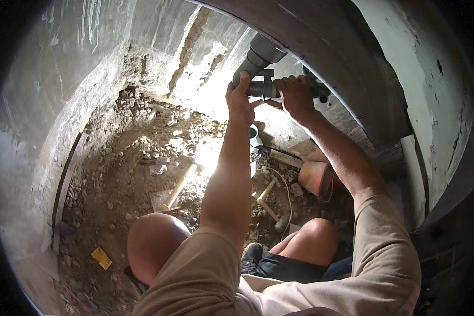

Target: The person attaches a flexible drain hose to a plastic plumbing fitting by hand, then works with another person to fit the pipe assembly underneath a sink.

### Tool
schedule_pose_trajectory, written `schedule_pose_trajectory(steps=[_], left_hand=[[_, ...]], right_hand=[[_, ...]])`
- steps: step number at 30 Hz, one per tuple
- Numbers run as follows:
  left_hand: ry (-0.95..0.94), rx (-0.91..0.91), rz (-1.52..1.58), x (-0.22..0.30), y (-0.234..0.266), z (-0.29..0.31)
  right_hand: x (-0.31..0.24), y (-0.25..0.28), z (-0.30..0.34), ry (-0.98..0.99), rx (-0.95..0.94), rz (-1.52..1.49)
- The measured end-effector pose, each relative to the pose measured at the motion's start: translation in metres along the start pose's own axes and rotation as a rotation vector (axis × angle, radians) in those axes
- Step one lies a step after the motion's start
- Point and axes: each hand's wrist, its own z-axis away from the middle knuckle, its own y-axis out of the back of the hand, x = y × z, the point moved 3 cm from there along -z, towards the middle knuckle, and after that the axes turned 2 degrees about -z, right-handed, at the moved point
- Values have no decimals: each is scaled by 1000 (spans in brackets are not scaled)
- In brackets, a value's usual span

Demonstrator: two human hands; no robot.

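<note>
Under the overhanging dark slab (347, 63), I record both hands raised to the pipework. The left hand (239, 97) is closed on the lower end of the grey pipe (264, 51), thumb up along its side; its other fingers pass behind, so I cannot confirm their full grip. The pipe slants down from the slab's edge, which cuts off its upper end.

The right hand (297, 97) is curled, its knuckles toward the slab, at the short pipe (256, 89) just beside the grey one. Its palm and fingertips are out of my sight — I cannot tell how firmly it has hold of anything. A dark band stands up between the hands; whether it belongs to the short pipe I cannot determine. More dark pipe shows beyond the right hand, partly in shadow.

Below, glare washes out part of the rubble floor (116, 179) and the wall foot. A pale pipe piece (255, 136) with an open mouth lies partly behind the left forearm. On the rubble I note a wooden handle (179, 187), a hammer (268, 203), a pale cord (288, 195) and a yellow packet (101, 258). The orange bucket (314, 177) is tilted — partly covered by the right forearm.
</note>
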Motion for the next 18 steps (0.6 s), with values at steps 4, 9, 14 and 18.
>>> schedule_pose_trajectory(steps=[4,9,14,18], left_hand=[[-55,-41,27,2,17,-3],[63,-92,104,-15,-3,-7],[127,-82,101,-14,0,0],[142,-2,-43,0,17,0]], right_hand=[[-4,4,-27,-368,-451,-387],[43,-20,-36,-438,-803,-515],[12,-13,2,-143,-226,43],[1,10,-24,-375,-492,-378]])
